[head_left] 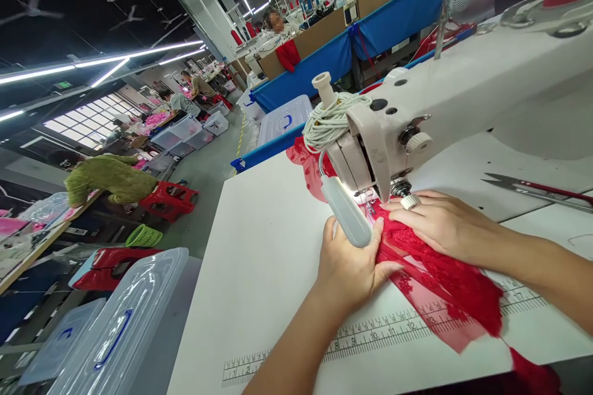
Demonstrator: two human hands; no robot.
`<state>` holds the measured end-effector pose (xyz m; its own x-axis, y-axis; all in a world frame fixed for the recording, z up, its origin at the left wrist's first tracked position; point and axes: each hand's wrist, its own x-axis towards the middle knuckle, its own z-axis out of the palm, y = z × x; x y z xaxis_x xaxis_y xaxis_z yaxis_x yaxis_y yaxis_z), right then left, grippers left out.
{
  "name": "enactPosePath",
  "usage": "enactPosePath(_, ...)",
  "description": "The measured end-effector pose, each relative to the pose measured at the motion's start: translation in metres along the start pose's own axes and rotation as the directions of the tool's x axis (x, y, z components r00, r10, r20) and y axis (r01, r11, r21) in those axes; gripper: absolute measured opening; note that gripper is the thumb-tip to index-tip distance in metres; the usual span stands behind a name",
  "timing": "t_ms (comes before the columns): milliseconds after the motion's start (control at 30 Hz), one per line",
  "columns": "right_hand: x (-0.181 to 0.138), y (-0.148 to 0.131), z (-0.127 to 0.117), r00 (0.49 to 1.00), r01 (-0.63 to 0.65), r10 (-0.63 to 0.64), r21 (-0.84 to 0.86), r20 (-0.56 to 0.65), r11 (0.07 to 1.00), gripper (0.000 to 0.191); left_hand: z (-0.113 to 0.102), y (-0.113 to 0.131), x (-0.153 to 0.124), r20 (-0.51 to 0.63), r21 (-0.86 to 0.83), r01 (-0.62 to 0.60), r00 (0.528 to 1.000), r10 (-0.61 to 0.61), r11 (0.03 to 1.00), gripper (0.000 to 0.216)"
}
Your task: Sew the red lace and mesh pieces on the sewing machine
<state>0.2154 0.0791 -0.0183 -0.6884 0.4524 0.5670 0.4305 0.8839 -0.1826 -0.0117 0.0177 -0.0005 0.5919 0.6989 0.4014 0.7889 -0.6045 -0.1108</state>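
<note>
Red lace fabric (426, 253), partly sheer mesh, runs under the needle area of a white sewing machine (467, 105) and trails over the table's front edge. My left hand (347, 262) is at the fabric's left edge, its thumb and a finger closed on it; a grey lamp (348, 213) hides some of its fingers. Across the cloth, close to the presser foot (369, 208), my right hand (445, 222) lies flat with fingers stretched out. Beyond the needle, more red fabric (311, 170) spreads on the white tabletop (259, 247).
Scissors (542, 190) lie right of the machine head. A printed ruler (380, 333) runs along the table front. Lidded plastic bins (152, 296) stand at left, with a red stool (169, 200) and a bending co-worker (111, 179) beyond. A blue cloth trough (306, 74) borders the far side.
</note>
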Motion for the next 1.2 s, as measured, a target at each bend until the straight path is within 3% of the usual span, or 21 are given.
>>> enactPosePath(133,0.0,-0.002,-0.002,0.999,0.021,-0.021,-0.001,-0.03,1.0,0.03,-0.001,-0.001,0.002,-0.064,-0.108,-0.131,0.99,0.125,0.985,0.062)
enactPosePath(333,-0.006,-0.008,-0.003,0.994,0.045,-0.051,-0.072,-0.093,0.996,0.036,0.0,0.004,-0.001,-0.035,-0.188,-0.162,0.987,0.158,0.969,0.044)
enactPosePath(467,-0.009,-0.011,-0.005,0.989,0.137,-0.137,-0.012,-0.05,0.991,0.037,0.001,0.003,-0.003,0.017,-0.221,-0.115,0.992,0.122,0.968,0.039)
enactPosePath(600,-0.011,-0.011,-0.003,0.991,0.13,-0.129,0.024,-0.038,0.991,0.033,-0.004,0.002,-0.002,0.086,-0.288,-0.025,0.995,0.052,0.957,0.045)
enactPosePath(767,-0.016,-0.01,0.004,0.995,0.089,-0.083,0.106,-0.061,0.99,0.031,-0.007,0.006,-0.003,0.086,-0.203,-0.024,0.995,0.042,0.979,0.065)
enactPosePath(900,-0.017,-0.01,0.006,0.991,0.097,-0.089,0.077,-0.099,0.992,0.034,-0.005,0.01,-0.007,0.014,-0.126,-0.047,0.999,0.05,0.991,0.074)
enactPosePath(1200,-0.014,-0.01,0.006,0.99,0.097,-0.092,0.039,-0.104,0.995,0.036,-0.002,0.014,-0.007,-0.091,-0.035,-0.045,0.995,0.041,0.998,0.073)
